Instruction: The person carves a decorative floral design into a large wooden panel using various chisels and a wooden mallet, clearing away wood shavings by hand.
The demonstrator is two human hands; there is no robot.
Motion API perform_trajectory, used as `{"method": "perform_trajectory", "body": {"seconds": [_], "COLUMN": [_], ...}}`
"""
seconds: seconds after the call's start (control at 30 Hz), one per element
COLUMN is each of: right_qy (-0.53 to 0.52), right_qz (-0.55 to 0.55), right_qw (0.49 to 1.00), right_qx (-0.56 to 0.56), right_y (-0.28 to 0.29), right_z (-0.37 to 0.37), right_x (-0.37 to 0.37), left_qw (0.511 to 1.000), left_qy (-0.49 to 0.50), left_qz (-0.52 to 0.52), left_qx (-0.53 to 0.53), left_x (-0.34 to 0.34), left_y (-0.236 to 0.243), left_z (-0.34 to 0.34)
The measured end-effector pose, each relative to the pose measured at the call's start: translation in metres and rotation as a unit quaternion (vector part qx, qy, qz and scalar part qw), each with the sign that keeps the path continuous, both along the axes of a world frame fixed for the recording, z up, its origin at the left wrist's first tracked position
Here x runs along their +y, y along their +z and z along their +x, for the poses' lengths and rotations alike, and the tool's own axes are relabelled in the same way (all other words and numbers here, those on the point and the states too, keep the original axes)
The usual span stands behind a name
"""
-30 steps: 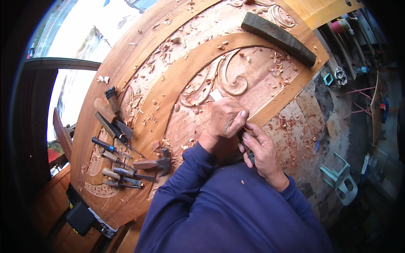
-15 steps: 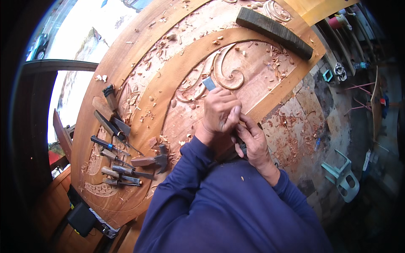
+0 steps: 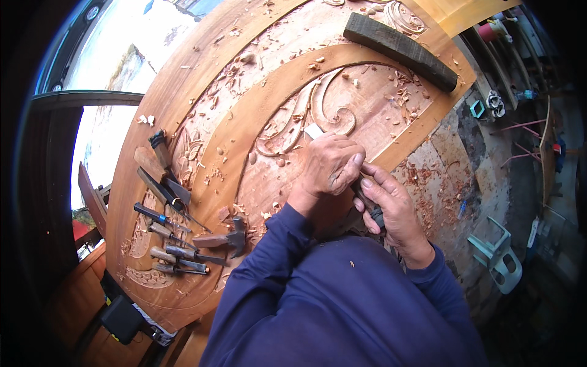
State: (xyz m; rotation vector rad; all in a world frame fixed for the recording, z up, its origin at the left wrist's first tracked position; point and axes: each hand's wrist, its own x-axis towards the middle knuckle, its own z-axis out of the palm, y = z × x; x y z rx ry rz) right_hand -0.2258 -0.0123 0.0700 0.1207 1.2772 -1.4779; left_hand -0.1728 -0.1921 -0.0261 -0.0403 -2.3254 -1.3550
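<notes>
My left hand (image 3: 330, 165) is closed round the shank of a chisel, whose flat blade (image 3: 313, 131) shows above my knuckles over the carved scroll panel (image 3: 376, 110). Just below it on the right, my right hand (image 3: 394, 214) is wrapped round the chisel's dark handle, fingertips close to my left thumb. Curled shavings lie over the carved wooden board (image 3: 140, 183). To my left, several chisels and gouges (image 3: 160, 215) lie beside a hammer (image 3: 232, 237) with a wooden handle. A long dark wooden block (image 3: 400, 50) rests across the board's upper right.
Shavings cover the tiled floor (image 3: 452, 183) on the right, where a pale green plastic stool (image 3: 502, 263) stands among long boards and pipes (image 3: 494, 67). A black case (image 3: 120, 317) sits by the board's lower left. A bright opening shows at upper left.
Both my hands moved slightly up and left, then back right and down with the chisel. Its blade tilted and now looks white again. The tools on the board stayed put.
</notes>
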Motion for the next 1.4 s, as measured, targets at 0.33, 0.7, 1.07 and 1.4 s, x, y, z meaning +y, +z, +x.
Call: {"method": "perform_trajectory", "body": {"seconds": [0.33,0.7,1.07,1.4], "right_qy": [-0.045,-0.058,-0.103,-0.261], "right_qz": [-0.066,-0.075,-0.113,-0.183], "right_qw": [0.997,0.995,0.988,0.947], "right_qx": [-0.012,0.0,-0.03,0.031], "right_y": [-0.043,-0.03,-0.051,-0.057], "right_z": [0.024,0.03,0.049,0.012], "right_x": [0.008,-0.002,-0.017,0.036], "left_qw": [0.999,1.0,0.998,0.965], "left_qy": [-0.028,0.011,-0.05,-0.121], "left_qz": [-0.036,0.002,-0.04,-0.229], "left_qx": [-0.026,-0.016,-0.028,-0.041], "left_x": [-0.006,-0.004,-0.024,0.02], "left_y": [-0.002,-0.002,-0.002,0.049], "left_z": [-0.003,0.0,0.0,0.02]}}
